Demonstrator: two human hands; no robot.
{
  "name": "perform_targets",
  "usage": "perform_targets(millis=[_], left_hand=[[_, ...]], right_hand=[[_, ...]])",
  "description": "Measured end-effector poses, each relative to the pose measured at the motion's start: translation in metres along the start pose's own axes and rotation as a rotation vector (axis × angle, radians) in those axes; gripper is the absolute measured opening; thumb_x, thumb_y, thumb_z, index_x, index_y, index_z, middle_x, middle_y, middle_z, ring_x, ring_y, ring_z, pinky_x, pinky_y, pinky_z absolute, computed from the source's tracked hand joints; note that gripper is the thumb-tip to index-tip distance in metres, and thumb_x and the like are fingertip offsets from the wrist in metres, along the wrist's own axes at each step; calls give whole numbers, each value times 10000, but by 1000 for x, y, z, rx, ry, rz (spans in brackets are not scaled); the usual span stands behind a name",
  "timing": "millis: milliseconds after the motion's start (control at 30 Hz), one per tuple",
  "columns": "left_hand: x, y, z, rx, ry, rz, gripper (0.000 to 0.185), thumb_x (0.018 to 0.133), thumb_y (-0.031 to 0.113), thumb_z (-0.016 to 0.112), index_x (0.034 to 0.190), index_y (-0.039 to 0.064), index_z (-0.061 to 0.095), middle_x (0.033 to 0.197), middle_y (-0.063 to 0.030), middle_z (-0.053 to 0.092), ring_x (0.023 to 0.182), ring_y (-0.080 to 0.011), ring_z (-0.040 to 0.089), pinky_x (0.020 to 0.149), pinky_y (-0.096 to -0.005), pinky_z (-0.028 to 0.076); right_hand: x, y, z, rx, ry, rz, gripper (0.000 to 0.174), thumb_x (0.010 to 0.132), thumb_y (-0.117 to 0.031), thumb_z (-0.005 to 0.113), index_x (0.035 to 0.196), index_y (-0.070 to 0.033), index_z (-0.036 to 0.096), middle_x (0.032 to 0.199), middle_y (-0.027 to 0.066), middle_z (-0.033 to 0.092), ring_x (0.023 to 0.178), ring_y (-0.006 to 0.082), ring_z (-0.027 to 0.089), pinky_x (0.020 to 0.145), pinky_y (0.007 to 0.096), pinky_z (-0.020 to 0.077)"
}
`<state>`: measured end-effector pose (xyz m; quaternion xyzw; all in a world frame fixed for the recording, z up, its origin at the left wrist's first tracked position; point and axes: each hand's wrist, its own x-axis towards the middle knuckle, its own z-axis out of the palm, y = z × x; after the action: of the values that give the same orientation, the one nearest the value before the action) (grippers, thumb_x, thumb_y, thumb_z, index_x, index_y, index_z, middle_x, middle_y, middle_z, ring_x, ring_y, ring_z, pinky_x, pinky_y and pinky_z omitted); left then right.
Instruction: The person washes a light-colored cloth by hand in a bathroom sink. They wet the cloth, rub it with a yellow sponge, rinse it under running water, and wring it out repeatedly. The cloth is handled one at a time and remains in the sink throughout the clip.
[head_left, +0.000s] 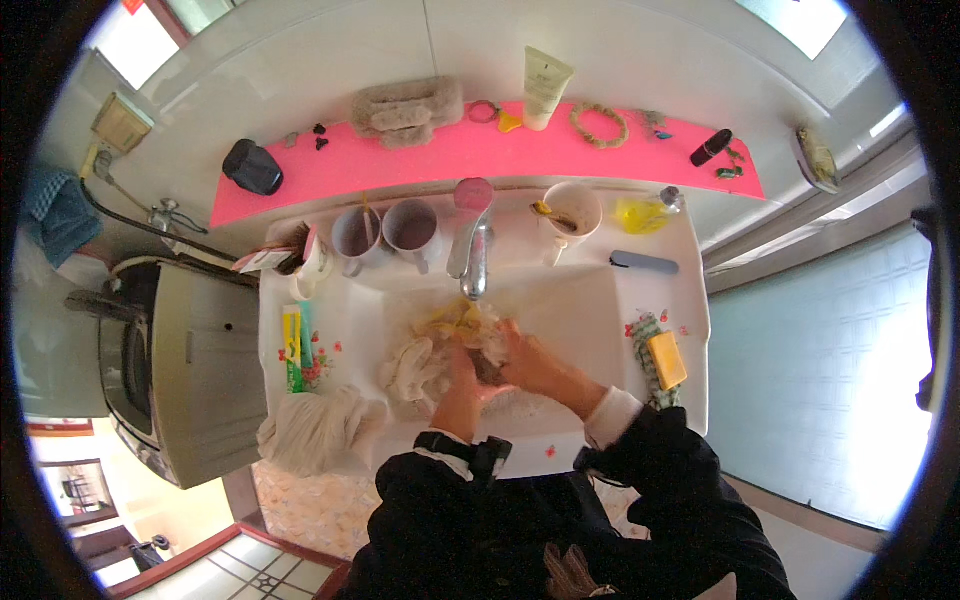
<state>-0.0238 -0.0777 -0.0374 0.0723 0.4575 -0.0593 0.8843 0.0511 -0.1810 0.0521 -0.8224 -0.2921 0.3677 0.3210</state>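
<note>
In the basin of a white ceramic sink (577, 300), my left hand (459, 394) and my right hand (536, 364) are close together, low under the chrome faucet (474, 262). Both are closed around a wet, bunched cloth (457, 319) with yellowish and whitish parts; a darker patch shows between the palms. Blur and water hide the exact grip of the fingers. A whitish wet cloth (412, 369) lies in the basin beside my left hand. Another off-white cloth (326, 431) is draped over the sink's front left corner.
Mugs (412, 236) and a white cup with a brush (577, 206) stand along the back rim. Toothpaste tubes (293, 345) lie left; an orange soap bar (667, 360) rests right. A pink shelf (450, 161) holds small items. A washing machine (210, 360) stands at the left.
</note>
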Motion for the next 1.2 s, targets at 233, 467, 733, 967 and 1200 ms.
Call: perform_targets(millis=[233, 467, 733, 967, 1200], left_hand=[[22, 15, -12, -121, -486, 75, 445, 885, 492, 420, 1058, 114, 578, 997, -88, 612, 902, -289, 592, 796, -448, 495], [44, -6, -17, -260, -779, 173, 383, 888, 381, 427, 1083, 82, 563, 1007, -97, 610, 883, -276, 603, 783, -415, 509], [5, -12, -5, 114, 22, 358, 477, 897, 405, 394, 1147, 18, 519, 1120, -151, 552, 1016, -296, 555, 842, -437, 486], [-35, 32, 9, 1342, 615, 730, 799, 772, 357, 650, 1359, -16, 256, 1329, -254, 348, 1240, -392, 337, 1006, -446, 333], [2, -9, 22, 2328, 530, 646, 889, 720, 272, 693, 1431, 184, 166, 1457, -193, 192, 1315, -426, 188, 1060, -503, 222]], right_hand=[[-68, -52, -27, 345, -35, -348, 402, 742, -237, 723, 1042, -28, 555, 869, 229, 625, 832, 369, 625, 707, 410, 504], [-39, -30, -2, 395, 198, 122, 366, 765, -331, 688, 910, 0, 636, 744, 160, 647, 738, 263, 644, 678, 362, 501], [37, 20, 21, 23, 422, 153, 429, 796, -388, 614, 893, 29, 641, 861, 239, 633, 825, 390, 614, 733, 427, 487], [41, 76, -22, -206, 420, 151, 487, 823, -388, 574, 1161, -46, 496, 918, 240, 617, 928, 410, 580, 774, 481, 469], [29, 84, 29, -630, 108, 11, 565, 812, -384, 585, 1283, -121, 417, 1011, 210, 603, 965, 353, 595, 765, 559, 449]])
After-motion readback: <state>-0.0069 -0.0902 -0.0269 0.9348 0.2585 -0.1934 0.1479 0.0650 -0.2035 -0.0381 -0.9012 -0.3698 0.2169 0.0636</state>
